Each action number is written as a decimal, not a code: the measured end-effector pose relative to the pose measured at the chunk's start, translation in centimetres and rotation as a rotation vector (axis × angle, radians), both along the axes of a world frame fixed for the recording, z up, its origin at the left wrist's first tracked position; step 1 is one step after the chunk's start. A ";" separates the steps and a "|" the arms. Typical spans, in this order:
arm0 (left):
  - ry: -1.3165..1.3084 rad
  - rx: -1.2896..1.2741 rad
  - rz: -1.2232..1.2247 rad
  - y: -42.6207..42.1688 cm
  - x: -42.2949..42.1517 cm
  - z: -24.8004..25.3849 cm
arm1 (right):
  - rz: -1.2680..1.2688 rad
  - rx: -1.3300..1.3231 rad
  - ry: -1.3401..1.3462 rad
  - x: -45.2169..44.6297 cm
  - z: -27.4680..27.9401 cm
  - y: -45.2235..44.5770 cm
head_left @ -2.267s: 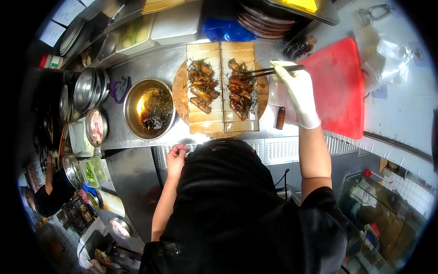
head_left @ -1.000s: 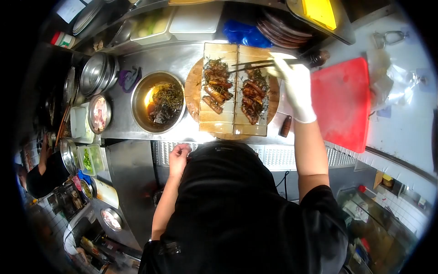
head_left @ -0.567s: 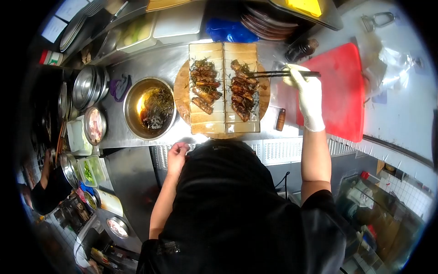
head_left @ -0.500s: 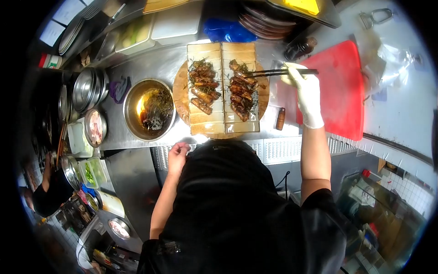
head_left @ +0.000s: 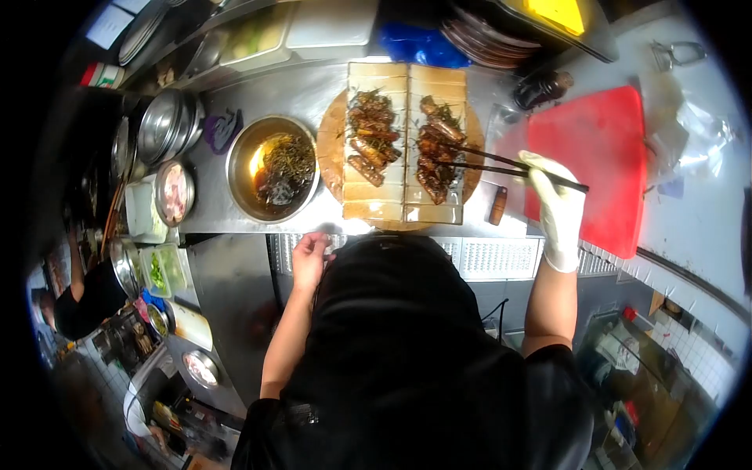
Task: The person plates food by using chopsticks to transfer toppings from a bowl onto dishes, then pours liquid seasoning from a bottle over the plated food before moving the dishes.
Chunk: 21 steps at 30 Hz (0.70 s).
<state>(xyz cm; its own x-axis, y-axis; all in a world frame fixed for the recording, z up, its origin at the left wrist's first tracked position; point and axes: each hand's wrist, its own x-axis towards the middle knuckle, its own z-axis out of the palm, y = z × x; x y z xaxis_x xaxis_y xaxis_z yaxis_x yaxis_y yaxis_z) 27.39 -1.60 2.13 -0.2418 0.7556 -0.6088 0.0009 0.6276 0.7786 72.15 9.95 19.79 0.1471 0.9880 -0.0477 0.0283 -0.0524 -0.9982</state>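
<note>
Chopsticks (head_left: 501, 160), gripped by the gloved right hand (head_left: 561, 215), reach to meat (head_left: 432, 150) on the right plate (head_left: 435, 82), apparently arranging it, so a light, steady touch seems needed next, while the left hand (head_left: 309, 260) curls loosely, whether empty I cannot tell.

The right hand (head_left: 560, 211) has drawn nearer the body, chopsticks (head_left: 500, 159) now slanting.

The person wore a black short-sleeved top (head_left: 439, 376), creased in front, with a small pale marking (head_left: 304, 415) near the left sleeve (head_left: 254, 431). A whitish, wrist-length glove (head_left: 562, 227) covered the right hand (head_left: 556, 205).
</note>
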 end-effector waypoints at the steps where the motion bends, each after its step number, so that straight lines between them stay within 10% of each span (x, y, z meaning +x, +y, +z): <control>1: -0.019 0.022 0.025 0.2 -0.2 0.1 | -0.042 0.017 0.062 -0.3 0.0 -0.4; 21: 0.052 0.075 -0.086 1.8 -1.0 0.5 | -0.185 -0.006 0.196 -2.0 -1.0 -1.1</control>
